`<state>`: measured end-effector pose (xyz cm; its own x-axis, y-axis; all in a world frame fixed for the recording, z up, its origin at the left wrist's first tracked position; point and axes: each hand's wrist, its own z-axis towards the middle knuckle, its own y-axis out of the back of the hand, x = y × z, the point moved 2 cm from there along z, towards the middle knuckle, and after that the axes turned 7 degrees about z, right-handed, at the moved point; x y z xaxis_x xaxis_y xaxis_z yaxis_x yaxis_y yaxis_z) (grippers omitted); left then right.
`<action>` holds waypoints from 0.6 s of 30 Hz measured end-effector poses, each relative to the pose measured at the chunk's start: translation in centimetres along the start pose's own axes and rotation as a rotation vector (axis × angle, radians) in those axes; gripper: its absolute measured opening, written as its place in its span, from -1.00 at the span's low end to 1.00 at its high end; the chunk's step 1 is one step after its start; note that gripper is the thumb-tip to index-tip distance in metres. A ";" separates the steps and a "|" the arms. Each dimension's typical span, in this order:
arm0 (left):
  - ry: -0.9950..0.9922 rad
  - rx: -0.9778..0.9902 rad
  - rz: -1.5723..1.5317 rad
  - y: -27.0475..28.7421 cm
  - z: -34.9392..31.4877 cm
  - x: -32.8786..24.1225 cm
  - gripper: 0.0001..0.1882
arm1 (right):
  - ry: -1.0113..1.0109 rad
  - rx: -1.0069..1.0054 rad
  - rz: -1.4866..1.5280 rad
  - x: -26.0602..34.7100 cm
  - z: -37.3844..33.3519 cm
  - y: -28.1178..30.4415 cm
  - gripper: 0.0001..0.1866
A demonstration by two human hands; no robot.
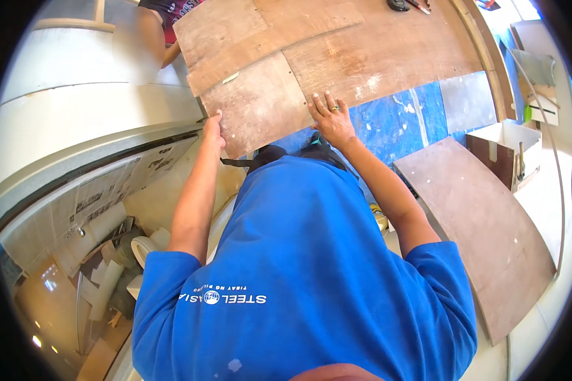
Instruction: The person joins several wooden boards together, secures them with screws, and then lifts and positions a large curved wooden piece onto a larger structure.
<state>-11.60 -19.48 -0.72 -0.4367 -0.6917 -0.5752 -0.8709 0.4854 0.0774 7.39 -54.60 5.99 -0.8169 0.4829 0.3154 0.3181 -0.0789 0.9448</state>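
A pale plywood piece lies in front of me, marked with white smudges and joined by a plywood strip along its far side. My left hand is closed around its near left edge, with the thumb on top. At its near right corner, my right hand rests flat with the fingers spread, a ring on one of them. The undersides of both hands are hidden. Beyond and to the right stretches a larger brown plywood sheet.
A blue sheet covers the surface beside my right hand. Another plywood board leans at the right, near a white box. A tape measure and red-handled pliers lie far off. Another person stands at far left.
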 end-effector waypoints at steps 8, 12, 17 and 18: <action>-0.020 -0.107 0.013 -0.8 -1.6 -0.2 -0.56 | 0.071 -0.051 -0.060 -0.3 0.1 -1.7 -0.30; -0.045 -0.099 0.032 -0.4 -1.4 -0.2 -0.58 | 0.091 -0.042 -0.093 0.6 -0.1 -2.0 -0.36; -0.044 -0.101 -0.002 -0.7 -1.4 -0.3 -0.53 | 0.178 0.031 -0.258 -0.5 0.8 -2.9 -0.26; -0.025 -0.096 0.007 -0.8 -1.6 -0.3 -0.54 | 0.191 0.068 -0.283 -0.7 0.9 -2.9 -0.21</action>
<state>-11.13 -20.47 0.67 -0.4384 -0.6740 -0.5946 -0.8858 0.4360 0.1590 7.43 -53.91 2.92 -0.9504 0.3053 0.0587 0.0921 0.0961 0.9911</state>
